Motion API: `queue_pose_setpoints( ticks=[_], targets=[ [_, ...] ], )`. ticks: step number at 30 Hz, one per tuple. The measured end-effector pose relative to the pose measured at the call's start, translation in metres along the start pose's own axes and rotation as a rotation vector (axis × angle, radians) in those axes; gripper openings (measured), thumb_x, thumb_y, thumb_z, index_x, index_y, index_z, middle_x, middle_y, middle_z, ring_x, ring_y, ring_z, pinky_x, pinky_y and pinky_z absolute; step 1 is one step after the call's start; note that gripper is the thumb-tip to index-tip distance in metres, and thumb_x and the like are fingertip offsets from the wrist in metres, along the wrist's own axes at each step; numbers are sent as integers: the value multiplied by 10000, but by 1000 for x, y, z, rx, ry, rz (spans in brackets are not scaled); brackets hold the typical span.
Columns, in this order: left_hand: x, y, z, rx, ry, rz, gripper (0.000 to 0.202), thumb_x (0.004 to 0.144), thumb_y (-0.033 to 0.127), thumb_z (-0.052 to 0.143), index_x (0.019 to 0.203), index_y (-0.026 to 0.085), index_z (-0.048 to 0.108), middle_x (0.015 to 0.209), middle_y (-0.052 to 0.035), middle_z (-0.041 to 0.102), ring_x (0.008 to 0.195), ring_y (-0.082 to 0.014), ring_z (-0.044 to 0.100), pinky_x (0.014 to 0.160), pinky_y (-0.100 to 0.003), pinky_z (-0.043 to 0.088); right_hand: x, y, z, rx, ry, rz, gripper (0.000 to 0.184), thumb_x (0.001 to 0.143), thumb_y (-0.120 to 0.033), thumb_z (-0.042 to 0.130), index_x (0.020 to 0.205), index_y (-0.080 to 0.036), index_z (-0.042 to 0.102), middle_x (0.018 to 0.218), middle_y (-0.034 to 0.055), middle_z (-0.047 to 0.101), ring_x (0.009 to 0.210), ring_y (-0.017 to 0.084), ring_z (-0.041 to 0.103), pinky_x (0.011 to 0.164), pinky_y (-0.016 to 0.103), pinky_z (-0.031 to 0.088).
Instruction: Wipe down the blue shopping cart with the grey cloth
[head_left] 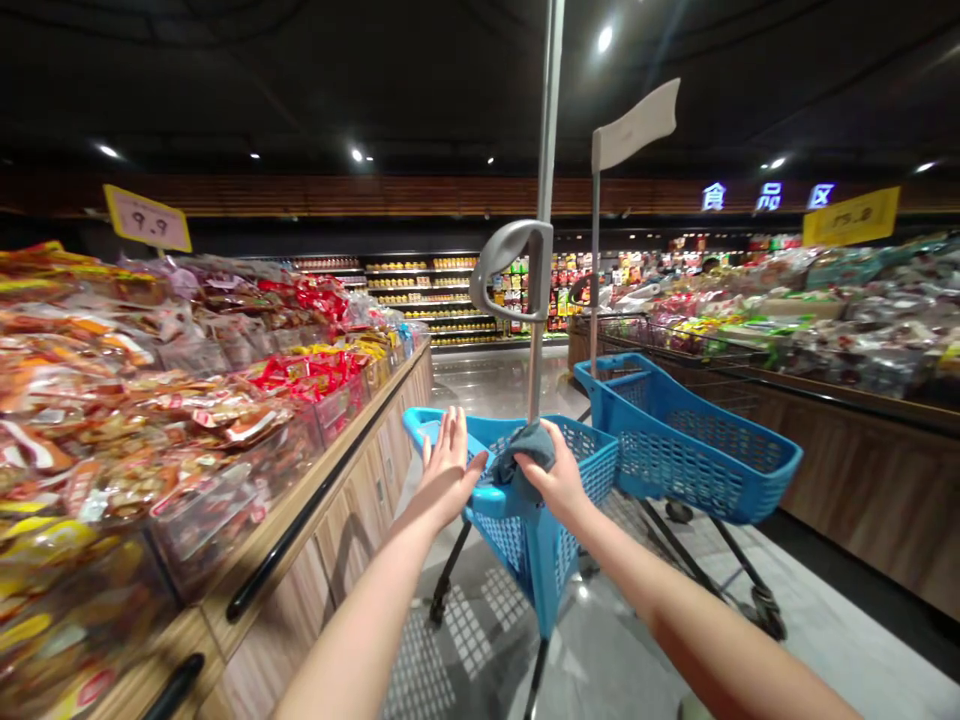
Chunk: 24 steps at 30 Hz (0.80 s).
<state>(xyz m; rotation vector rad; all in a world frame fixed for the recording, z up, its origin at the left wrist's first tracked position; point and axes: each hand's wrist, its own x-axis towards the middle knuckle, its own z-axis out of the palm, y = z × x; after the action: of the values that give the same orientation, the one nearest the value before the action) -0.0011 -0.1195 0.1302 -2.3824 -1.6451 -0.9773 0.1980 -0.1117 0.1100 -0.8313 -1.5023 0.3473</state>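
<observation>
A blue plastic shopping cart (540,545) stands right in front of me, with a grey metal pole and loop handle (517,270) rising from its rim. My left hand (446,470) is raised flat over the cart's near left rim, fingers stretched out and together, holding nothing. My right hand (553,475) is closed on a dark grey cloth (525,450) and presses it against the base of the pole at the cart's rim.
A second blue cart (690,440) with its own pole and white flag stands just right of mine. A long wooden display counter (300,510) piled with packaged snacks runs along the left. Another stocked counter (840,400) lines the right. A tiled aisle leads to far shelves.
</observation>
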Motion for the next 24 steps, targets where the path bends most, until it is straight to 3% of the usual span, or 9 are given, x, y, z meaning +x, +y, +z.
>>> queue_pose_setpoints(
  ticks=[4,9,12,15,21,24],
  targets=[
    [6,-10,-6,-2,-45,33,700,981,556,226,1544,229,-28,1615,-128,16,1482,-259,17,1165,-574,107,-9,5,0,28,-16,10,460,760,-367,640,1169,-197,516,1035,61,659,936,230,628,862,357,499],
    [34,-34,-11,123,-70,-32,643,986,529,216,1543,221,124,1609,-122,83,1478,-272,51,1155,-581,132,-7,-3,1,66,-30,14,399,759,-353,638,1117,-204,543,974,45,673,871,226,641,806,344,518],
    [47,-44,-10,158,-159,58,706,957,576,295,1542,217,129,1607,-109,109,1480,-267,69,1161,-580,111,2,-7,0,68,-8,1,422,776,-369,636,1149,-202,532,1006,57,669,896,232,639,814,353,518],
    [48,-44,-7,163,-206,101,706,949,571,320,1540,225,145,1601,-94,157,1480,-259,96,1167,-569,108,31,-27,-10,80,26,-36,433,784,-399,643,1153,-200,537,981,58,667,872,226,631,818,367,514],
    [42,-36,-5,157,-228,56,695,942,561,331,1536,238,172,1597,-77,191,1480,-268,106,1158,-595,92,118,-93,-39,180,50,-164,385,723,-406,695,1038,-204,605,858,6,646,777,182,602,752,334,520],
    [42,-36,-5,147,-222,38,711,940,561,327,1537,216,156,1599,-78,184,1483,-261,94,1159,-591,88,130,-100,-38,260,9,-150,382,709,-403,710,1018,-208,599,840,-6,636,758,171,597,746,329,523]
  ],
)
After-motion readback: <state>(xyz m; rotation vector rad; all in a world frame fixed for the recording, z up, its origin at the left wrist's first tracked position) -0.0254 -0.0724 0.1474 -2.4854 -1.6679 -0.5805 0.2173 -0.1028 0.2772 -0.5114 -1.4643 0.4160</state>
